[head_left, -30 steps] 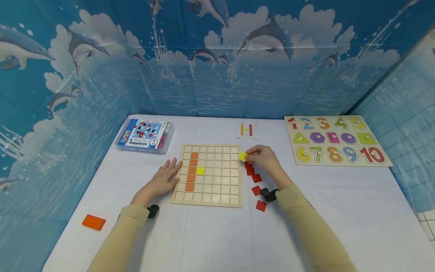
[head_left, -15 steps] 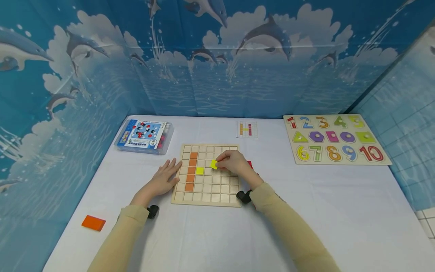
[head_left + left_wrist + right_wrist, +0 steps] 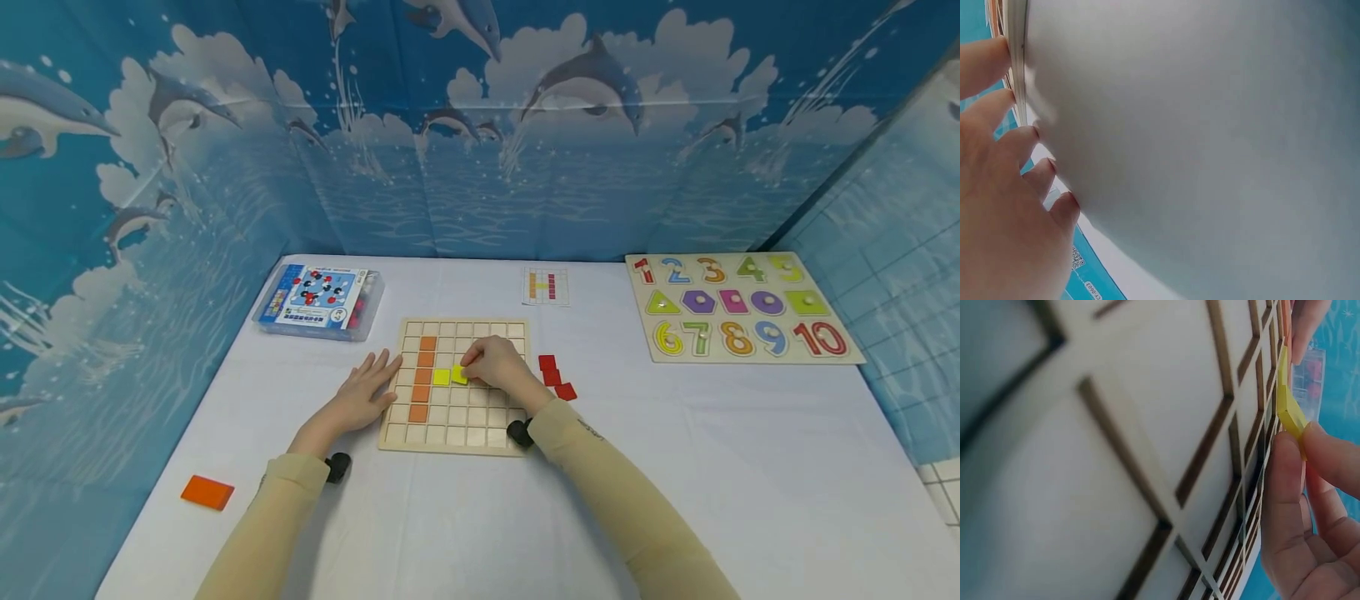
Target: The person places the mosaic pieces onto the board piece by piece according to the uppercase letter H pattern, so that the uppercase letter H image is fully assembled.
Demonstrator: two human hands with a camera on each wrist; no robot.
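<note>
Head view: right hand [image 3: 495, 362] is over the grid board [image 3: 476, 417], pinching held yellow tile [image 3: 458, 375] just right of second yellow tile [image 3: 441, 377], which lies beside the orange tiles [image 3: 423, 377]. Left hand [image 3: 360, 396] is open, fingers spread at the board's left edge.

Right wrist view adds the pinch: thumb and finger on one end, tile tilted to the board. Can't tell from there if it's touching its cell. Left wrist view adds fingertips against the board's side, plus a QR code [image 3: 1077, 257] on a blue surface, owner unclear.

Head view: held tile partly hidden by fingers; right forearm and hand cover some cells. Right wrist view: near cells blurred, clear box [image 3: 1307, 384] partly hidden.
</note>
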